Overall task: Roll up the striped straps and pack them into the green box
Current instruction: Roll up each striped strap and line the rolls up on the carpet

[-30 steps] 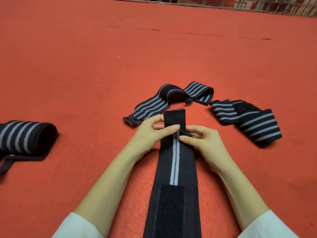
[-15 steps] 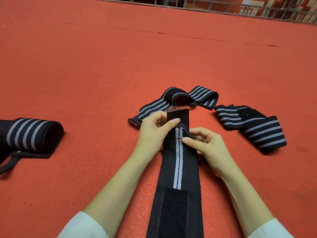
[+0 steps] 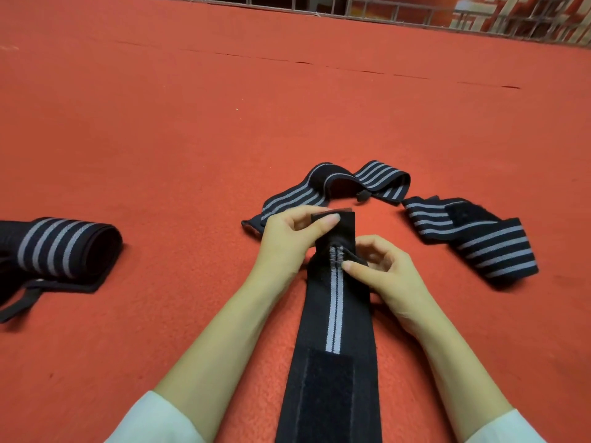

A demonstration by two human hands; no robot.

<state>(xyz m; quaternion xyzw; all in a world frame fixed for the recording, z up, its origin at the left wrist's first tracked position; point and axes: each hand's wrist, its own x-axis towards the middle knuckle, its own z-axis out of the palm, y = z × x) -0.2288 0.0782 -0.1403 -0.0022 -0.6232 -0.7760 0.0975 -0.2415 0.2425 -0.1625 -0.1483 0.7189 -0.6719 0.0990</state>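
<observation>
A long black strap [image 3: 335,318] with two grey stripes and a hook-and-loop patch lies stretched toward me on the red floor. My left hand [image 3: 287,241] pinches its far end, which is folded back toward me. My right hand [image 3: 380,273] pinches the strap's right edge just below the fold. A rolled striped strap [image 3: 60,251] lies at the far left. Behind my hands lies a loose striped strap [image 3: 345,183], and a loosely folded one [image 3: 479,241] sits to the right. No green box is in view.
Red carpet [image 3: 224,123] covers the floor all round. A metal railing [image 3: 415,14] runs along the far edge at the top. White sleeves cover both my forearms near the bottom corners.
The strap's far end has been folded over toward me by my left hand. My right hand shifted a little along the edge. The view tilted slightly.
</observation>
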